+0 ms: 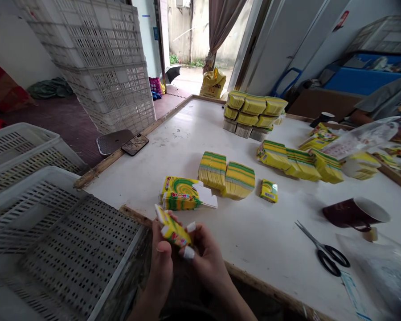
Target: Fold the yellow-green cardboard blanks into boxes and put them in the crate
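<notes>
Small box being gripped two-handed.
Left hand and right hand are pinching the box from opposite sides, fingers closed, steadying it; bundle is lying just beyond, within reach.

Soft daylight from the open doorway, mild tabletop glare, wide-angle bending, blurred corners
</notes>
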A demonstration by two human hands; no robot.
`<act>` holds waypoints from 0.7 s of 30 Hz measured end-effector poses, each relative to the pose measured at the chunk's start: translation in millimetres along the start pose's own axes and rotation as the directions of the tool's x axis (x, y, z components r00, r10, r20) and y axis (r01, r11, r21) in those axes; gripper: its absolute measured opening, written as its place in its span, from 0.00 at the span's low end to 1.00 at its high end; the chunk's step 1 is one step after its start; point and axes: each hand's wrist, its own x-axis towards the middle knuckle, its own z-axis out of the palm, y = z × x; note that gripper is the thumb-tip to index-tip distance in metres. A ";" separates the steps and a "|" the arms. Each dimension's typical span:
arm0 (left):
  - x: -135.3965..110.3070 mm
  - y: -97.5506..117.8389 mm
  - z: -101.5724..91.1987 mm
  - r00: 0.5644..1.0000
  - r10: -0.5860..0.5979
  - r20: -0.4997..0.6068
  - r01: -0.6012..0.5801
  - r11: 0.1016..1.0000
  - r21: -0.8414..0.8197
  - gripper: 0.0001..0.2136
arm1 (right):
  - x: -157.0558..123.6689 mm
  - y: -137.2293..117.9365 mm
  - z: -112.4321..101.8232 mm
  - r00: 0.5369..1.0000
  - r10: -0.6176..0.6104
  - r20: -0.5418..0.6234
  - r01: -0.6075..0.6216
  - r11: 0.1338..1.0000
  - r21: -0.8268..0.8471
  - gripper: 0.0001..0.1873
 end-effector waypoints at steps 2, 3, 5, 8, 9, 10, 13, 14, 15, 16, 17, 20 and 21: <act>0.9 -5.6 -7.4 1.000 0.004 0.011 -0.004 1.000 0.010 0.27 | 2.2 2.0 -6.5 0.997 -0.054 -0.062 0.047 0.993 -0.113 0.11; 1.7 -7.2 -11.1 1.000 -0.009 -0.015 0.009 1.000 0.012 0.21 | 2.7 1.7 -9.5 0.995 -0.082 -0.065 0.068 0.979 -0.193 0.08; 4.0 -6.2 -19.2 0.996 -0.057 -0.063 0.061 0.996 0.062 0.14 | 2.7 -2.1 -16.0 0.990 -0.135 -0.028 0.118 0.933 -0.341 0.07; 9.2 10.7 -34.1 0.998 -0.070 -0.009 0.070 0.992 0.101 0.17 | 2.5 -13.5 -28.8 0.960 -0.275 0.050 0.262 0.825 -0.500 0.08; 11.0 20.0 -39.3 0.999 -0.035 0.037 0.031 0.994 0.108 0.22 | 2.3 -18.2 -33.5 0.939 -0.331 0.090 0.322 0.762 -0.562 0.11; 12.6 29.9 -43.9 0.995 0.016 0.094 -0.027 0.992 0.120 0.27 | 1.9 -22.8 -37.8 0.913 -0.380 0.146 0.383 0.679 -0.626 0.13; 12.5 54.6 -49.3 0.946 0.050 0.321 -0.162 0.929 0.333 0.45 | -1.5 -33.2 -44.4 0.825 -0.417 0.381 0.544 0.405 -0.735 0.14; 10.7 58.2 -47.3 0.917 -0.008 0.399 -0.183 0.880 0.438 0.48 | -3.3 -34.5 -44.4 0.797 -0.397 0.455 0.590 0.351 -0.727 0.12; 8.2 58.9 -43.8 0.883 -0.085 0.462 -0.195 0.829 0.525 0.48 | -5.4 -34.6 -43.6 0.771 -0.384 0.508 0.628 0.322 -0.709 0.12; 5.2 56.8 -39.4 0.853 -0.155 0.498 -0.200 0.785 0.587 0.45 | -7.6 -33.3 -42.5 0.754 -0.389 0.529 0.649 0.317 -0.692 0.13; 2.1 52.3 -34.8 0.839 -0.198 0.507 -0.202 0.752 0.628 0.41 | -9.6 -30.9 -41.4 0.758 -0.416 0.503 0.642 0.339 -0.687 0.15; -6.6 32.8 -25.1 0.894 -0.162 0.417 -0.209 0.672 0.711 0.32 | -14.1 -18.9 -39.6 0.855 -0.494 0.158 0.457 0.574 -0.679 0.30; -9.0 26.7 -23.9 0.914 -0.114 0.388 -0.226 0.652 0.724 0.33 | -14.9 -14.3 -38.7 0.895 -0.445 0.031 0.366 0.693 -0.622 0.35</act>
